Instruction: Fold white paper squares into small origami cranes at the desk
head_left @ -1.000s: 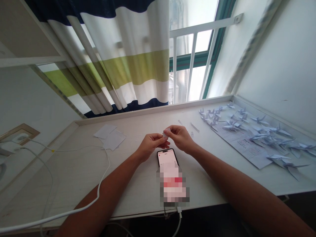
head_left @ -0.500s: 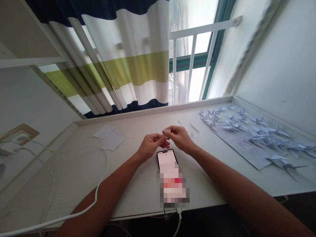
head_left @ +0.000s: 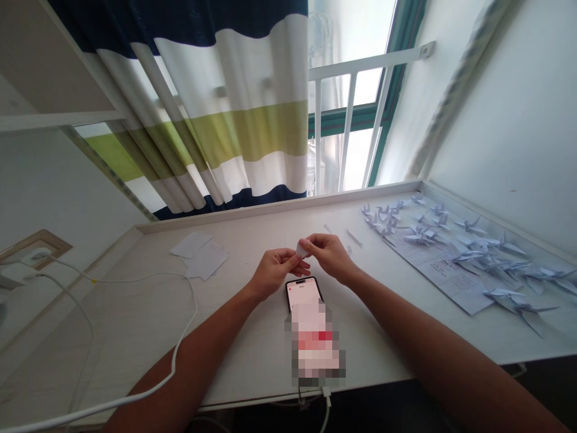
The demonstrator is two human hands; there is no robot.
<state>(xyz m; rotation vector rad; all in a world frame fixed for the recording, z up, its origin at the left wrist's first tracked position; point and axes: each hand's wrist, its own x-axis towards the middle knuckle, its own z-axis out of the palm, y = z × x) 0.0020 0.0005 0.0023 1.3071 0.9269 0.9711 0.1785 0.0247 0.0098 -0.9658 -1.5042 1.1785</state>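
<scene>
Between my two hands is a small folded piece of white paper (head_left: 302,248), held above the table just beyond the phone. My left hand (head_left: 276,270) pinches its lower left side, with the other fingers curled behind. My right hand (head_left: 328,251) grips its upper right side between thumb and forefinger. The phone (head_left: 303,294) lies below my hands with its screen lit, partly blurred out, a white cable at its near end. Fingers cover much of the paper, so its exact folds are hard to make out.
Several folded paper cranes (head_left: 421,233) stand at the right on printed sheets (head_left: 451,282). Loose white paper squares (head_left: 208,260) lie at the left. Thin paper strips (head_left: 354,239) are beyond my right hand. A white cable (head_left: 195,300) crosses my left forearm.
The view has tilted slightly upward, so the table sits a little lower. The paper stays in both hands, its visible shape slightly changed between the fingers.
</scene>
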